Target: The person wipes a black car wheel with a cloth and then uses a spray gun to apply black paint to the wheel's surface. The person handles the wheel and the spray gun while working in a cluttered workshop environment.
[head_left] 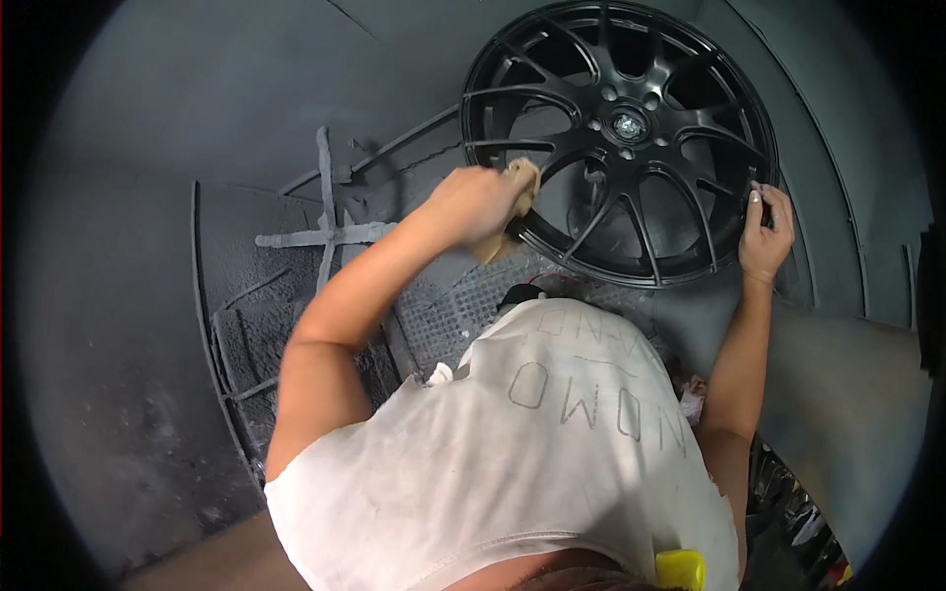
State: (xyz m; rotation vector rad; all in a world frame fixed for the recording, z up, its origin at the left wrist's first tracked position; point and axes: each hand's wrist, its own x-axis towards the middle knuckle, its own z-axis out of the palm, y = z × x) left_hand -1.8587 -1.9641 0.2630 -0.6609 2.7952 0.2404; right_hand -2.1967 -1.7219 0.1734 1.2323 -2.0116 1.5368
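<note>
A black multi-spoke car wheel (650,148) stands in front of me, its face and round centre cap turned toward me. My left hand (475,202) is closed around a tan cloth (526,179), pressed to the wheel's left lower rim. A loose flap of the cloth hangs below the fingers, slightly blurred. On the opposite side, my right hand (768,236) grips the wheel's outer edge, with fingertips bent over the rim. What supports the wheel from behind is mostly hidden.
A grey-coated cross-shaped metal piece (333,236) lies to the left. Below the wheel is a textured floor mat (443,310). Dark grey walls (246,89) surround the area. Assorted items (788,502) are piled at lower right, and a yellow object (680,568) is at the bottom edge.
</note>
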